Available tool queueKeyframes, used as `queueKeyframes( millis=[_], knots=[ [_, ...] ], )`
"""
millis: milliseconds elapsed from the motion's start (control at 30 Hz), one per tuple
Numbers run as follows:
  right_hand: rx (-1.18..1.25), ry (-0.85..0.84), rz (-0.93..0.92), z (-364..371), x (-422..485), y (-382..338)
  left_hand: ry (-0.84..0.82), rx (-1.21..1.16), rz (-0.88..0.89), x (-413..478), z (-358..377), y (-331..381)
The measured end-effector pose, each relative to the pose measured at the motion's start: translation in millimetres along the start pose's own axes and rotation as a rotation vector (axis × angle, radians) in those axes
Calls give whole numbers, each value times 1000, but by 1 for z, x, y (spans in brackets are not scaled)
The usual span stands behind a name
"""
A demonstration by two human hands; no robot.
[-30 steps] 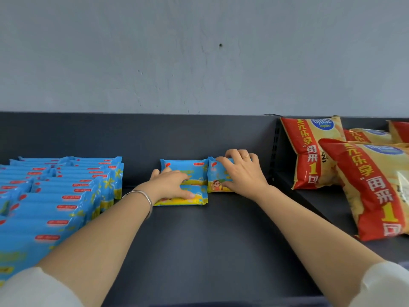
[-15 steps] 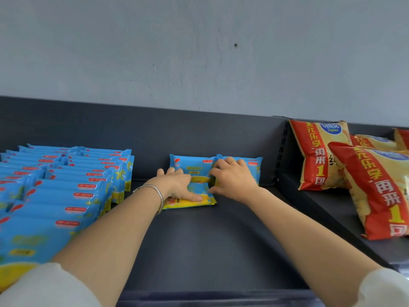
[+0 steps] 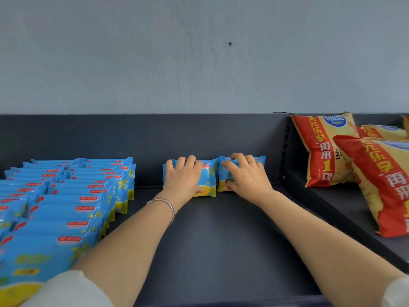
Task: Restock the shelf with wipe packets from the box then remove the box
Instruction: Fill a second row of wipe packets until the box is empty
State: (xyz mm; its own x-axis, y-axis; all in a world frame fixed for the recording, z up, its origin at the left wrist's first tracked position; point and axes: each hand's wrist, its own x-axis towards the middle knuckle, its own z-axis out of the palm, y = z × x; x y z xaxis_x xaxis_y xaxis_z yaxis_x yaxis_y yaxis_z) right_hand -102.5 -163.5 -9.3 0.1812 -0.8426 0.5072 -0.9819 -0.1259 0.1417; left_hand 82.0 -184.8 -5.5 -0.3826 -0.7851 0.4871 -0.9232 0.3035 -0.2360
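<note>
the person's left hand [image 3: 181,179] lies over the left wipe packet [image 3: 209,176], fingers hooked over its top edge and thumb low on its face. the right hand [image 3: 245,179] holds the right wipe packet [image 3: 261,159] the same way. both packets stand on their long edges at twelve o'clock on the shelf [image 3: 210,251], against the back panel [image 3: 132,138] as far as can be seen, and their ends meet between the two hands. the hold looks meant to keep the soft packets upright and square while they are pushed home. starting at the back would let later packets lean on them and fill forward toward six o'clock.

at nine o'clock the same bay already holds the rows of wipe packets [image 3: 70,196], standing face-forward in files that run from the back toward the front edge. the new pair seems to start a further file beside them, with a gap of bare shelf between. past the divider [image 3: 285,147] at three o'clock, a separate bay holds snack bags [image 3: 323,151], leaning and overlapping.

the box is not in view, so what remains in it cannot be told. judging by the bare floor in front of the pair, restocking seems far from finished, and removing the box comes later.
</note>
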Motion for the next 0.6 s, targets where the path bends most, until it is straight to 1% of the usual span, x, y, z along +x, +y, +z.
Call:
queueKeyframes(
  millis=[100, 367, 600],
  knots=[
    [6, 0, 0, 1, 1, -1, 72, 31, 6, 5, 5, 2],
    [16, 25, -23, 4, 3, 1, 72, 0, -20, 17, 16, 7],
    [52, -19, -56, -5, -1, 5, 106, -64, -26, 14, 6, 3]
  ],
)
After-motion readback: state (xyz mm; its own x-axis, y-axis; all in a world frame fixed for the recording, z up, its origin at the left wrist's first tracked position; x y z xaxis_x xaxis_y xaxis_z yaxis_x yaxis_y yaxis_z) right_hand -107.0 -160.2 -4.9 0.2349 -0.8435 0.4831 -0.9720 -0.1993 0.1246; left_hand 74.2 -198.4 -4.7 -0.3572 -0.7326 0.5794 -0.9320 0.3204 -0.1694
